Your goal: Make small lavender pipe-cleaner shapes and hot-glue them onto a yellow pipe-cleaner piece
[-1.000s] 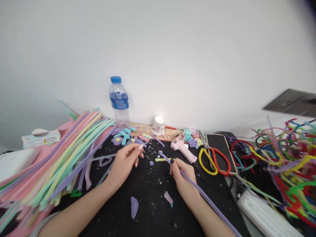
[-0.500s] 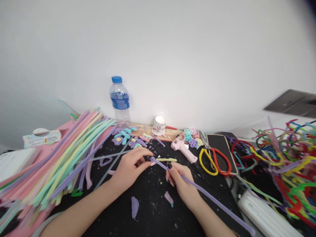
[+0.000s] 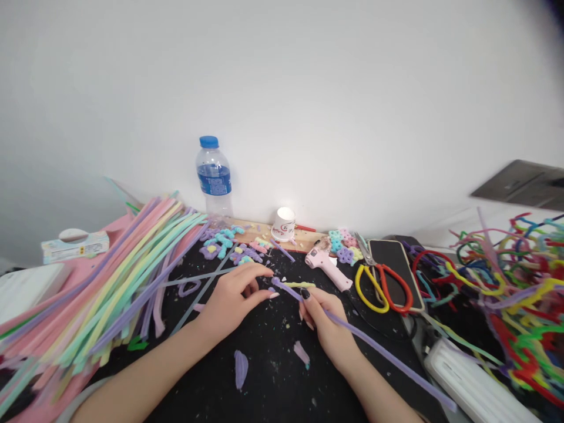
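A long purple pipe cleaner point(image 3: 388, 349) runs from the middle of the black table toward the lower right, its far end bent into a small curl. My right hand point(image 3: 326, 323) pinches it a little behind that curl, thumb on top. My left hand point(image 3: 238, 298) is just left of the curl, thumb and index finger parted, and it seems to hold nothing. Just beyond the purple stem lies a short yellow twisted piece point(image 3: 293, 284). Toward me on the table are a folded purple piece point(image 3: 240, 369) and a pale pink scrap point(image 3: 302, 354).
Many pastel pipe cleaners point(image 3: 118, 282) lie at left. Behind are a water bottle point(image 3: 214, 179), paper cup point(image 3: 283, 224) and small fuzzy shapes point(image 3: 222, 241). A pink glue gun point(image 3: 328, 267), scissors point(image 3: 372, 276), phone point(image 3: 392, 264) and tangled colourful pipe cleaners point(image 3: 520, 299) are at right.
The curled tip has moved slightly right with my right hand, away from my left thumb. My left thumb and index finger no longer close on it.
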### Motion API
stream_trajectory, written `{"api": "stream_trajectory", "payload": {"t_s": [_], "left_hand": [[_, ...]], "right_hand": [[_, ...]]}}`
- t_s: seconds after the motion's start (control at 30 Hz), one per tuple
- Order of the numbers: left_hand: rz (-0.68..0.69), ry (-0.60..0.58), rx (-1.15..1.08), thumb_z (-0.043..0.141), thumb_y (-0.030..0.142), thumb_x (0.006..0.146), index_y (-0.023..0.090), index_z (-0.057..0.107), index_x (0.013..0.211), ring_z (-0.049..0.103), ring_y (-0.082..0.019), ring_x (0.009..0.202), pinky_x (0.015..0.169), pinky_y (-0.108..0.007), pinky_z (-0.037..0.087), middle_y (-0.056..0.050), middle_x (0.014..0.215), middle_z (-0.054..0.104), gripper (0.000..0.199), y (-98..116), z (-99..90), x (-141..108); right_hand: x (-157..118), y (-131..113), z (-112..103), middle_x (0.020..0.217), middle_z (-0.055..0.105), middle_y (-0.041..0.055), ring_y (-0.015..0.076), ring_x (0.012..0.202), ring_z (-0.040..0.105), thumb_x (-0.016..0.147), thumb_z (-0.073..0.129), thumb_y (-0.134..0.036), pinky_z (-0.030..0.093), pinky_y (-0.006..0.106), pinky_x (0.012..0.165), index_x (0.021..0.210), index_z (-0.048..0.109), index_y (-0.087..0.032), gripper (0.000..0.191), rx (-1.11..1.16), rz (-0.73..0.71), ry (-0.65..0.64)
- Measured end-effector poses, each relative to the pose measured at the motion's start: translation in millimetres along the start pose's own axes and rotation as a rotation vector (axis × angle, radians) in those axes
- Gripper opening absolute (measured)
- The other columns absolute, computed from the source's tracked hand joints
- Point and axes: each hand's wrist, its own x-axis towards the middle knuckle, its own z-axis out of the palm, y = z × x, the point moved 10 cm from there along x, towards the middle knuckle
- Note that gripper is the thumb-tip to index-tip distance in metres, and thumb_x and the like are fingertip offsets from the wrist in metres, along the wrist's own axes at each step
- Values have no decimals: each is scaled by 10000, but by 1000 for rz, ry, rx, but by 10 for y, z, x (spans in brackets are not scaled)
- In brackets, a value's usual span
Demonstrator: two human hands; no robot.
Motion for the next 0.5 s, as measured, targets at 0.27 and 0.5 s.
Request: {"api": "stream_trajectory", "payload": {"t_s": [0.27,0.5], "left_hand": [[-314,-97,-495,573,307,798,175,576,959,548,-103,515,480,-209,444,7,676,610,208,-233,198,25],[-409,-147,-676,600,308,785,173,564,917,507,-80,523,481,-192,408,25,674,558,192,-242,292,-33]], "right_hand": [[7,-31,-49,483,370,-46,98,471,357,904,380,-377,263,230,475,550,450,-179,412,-13,-4,46],[-1,-19,-20,471,358,-49,98,452,356,901,369,-377,260,231,463,555,455,-181,407,-26,1,22]]}}
